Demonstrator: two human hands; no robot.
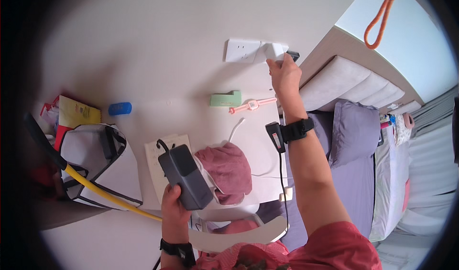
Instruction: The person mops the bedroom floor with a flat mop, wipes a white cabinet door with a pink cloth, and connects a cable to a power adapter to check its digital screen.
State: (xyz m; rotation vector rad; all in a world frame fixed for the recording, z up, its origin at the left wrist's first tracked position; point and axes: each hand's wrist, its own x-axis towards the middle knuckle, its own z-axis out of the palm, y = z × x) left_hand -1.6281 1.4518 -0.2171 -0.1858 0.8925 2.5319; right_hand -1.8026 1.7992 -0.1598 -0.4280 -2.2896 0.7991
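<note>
My right hand [285,73] is raised to the wall, its fingers closed on a white plug-in charger [275,52] that sits at the right wall socket plate. Another socket plate [242,51] is just left of it, and a small black object [293,56] shows behind my fingers. Low in front of me, my left hand [175,205] grips a dark grey power bank [189,180] by its lower end; a short black cable loop [162,145] stands out at its top. A mauve cloth [229,169] lies on the white desk right beside the power bank.
On the desk are a green box [226,99], a pink watch [253,105], a white cable [236,129], a written sheet [154,162] and a blue case [120,108]. A white bag [122,176] and a yellow-black handle [96,187] are left. A chair [236,239] stands before me; a bed [351,191] is right.
</note>
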